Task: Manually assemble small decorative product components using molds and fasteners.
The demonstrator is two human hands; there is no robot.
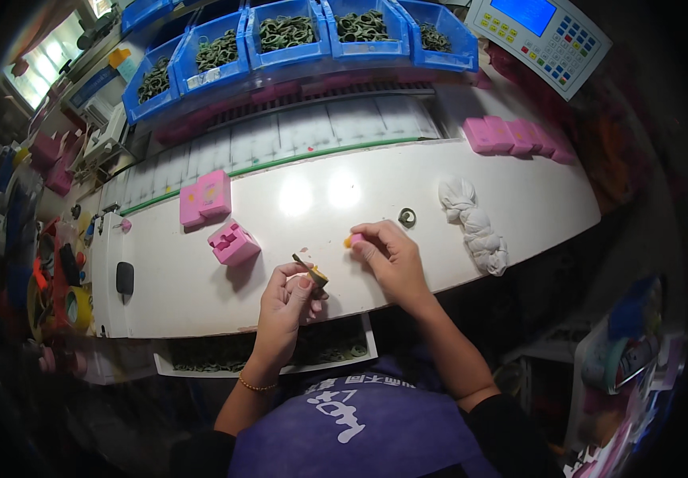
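My left hand [284, 299] pinches a dark green curled strip [319, 279] with a yellow part against it, held just above the white tabletop near its front edge. To its right, my right hand [392, 259] has its fingertips closed on a small pink piece [357, 238] with a yellow end. The two hands are apart. A pink block with a notched opening [234, 243] sits to the left of my left hand. Beyond my right hand lies a loose dark green ring [407, 217]. What exactly the held pieces are is too small to tell.
Blue bins [288, 32] full of green curled pieces line the back. Pink blocks stand at the left [205, 199] and back right [515, 137]. A twisted white cloth [475, 227] lies rightward. Below the table edge, a drawer [372, 334] holds more green pieces. A keypad panel [541, 40] stands behind.
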